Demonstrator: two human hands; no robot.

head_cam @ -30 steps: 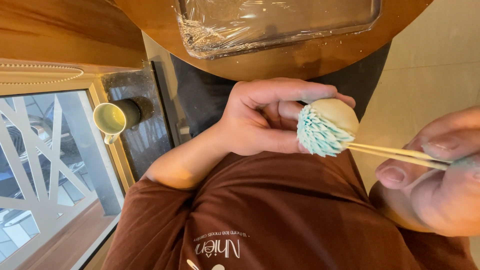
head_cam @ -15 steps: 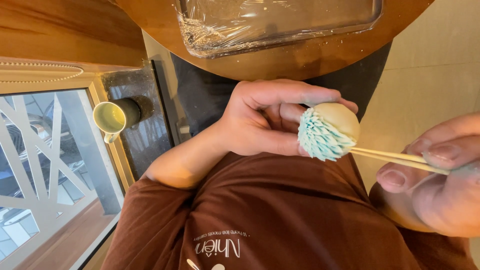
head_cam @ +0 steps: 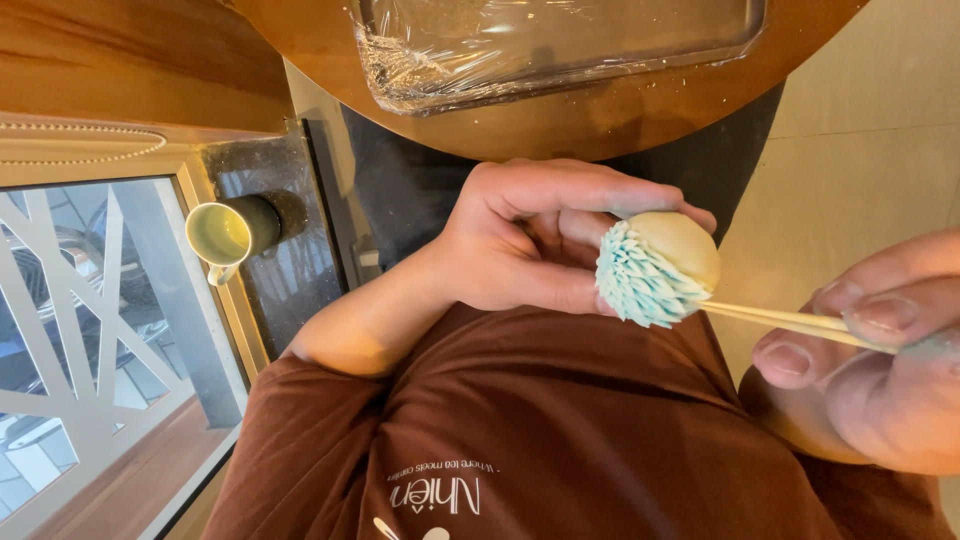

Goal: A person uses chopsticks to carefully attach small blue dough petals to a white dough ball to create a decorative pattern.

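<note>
- Pale dough forms a ball (head_cam: 672,252), cream on its upper half and covered in small blue-green spikes on its lower, left half.
- Left hand (head_cam: 530,240) holds the ball: the fingers (head_cam: 590,190) curl over its top and the thumb presses in at its lower left, so the ball sits clamped at the fingertips.
- Right hand (head_cam: 880,370) lies to the right of the ball, well apart from it, with finger and thumb pinched shut on a thin stick (head_cam: 790,322).
- Stick runs leftwards from that pinch, and its tip touches the spiked part of the ball.
- Below the ball is the person's brown shirt (head_cam: 560,440).
- Above the ball is a round wooden table (head_cam: 560,120) carrying a tray (head_cam: 540,40) wrapped in clear film.
- Far left of the ball a small green cup (head_cam: 222,235) sits on a dark ledge.
</note>
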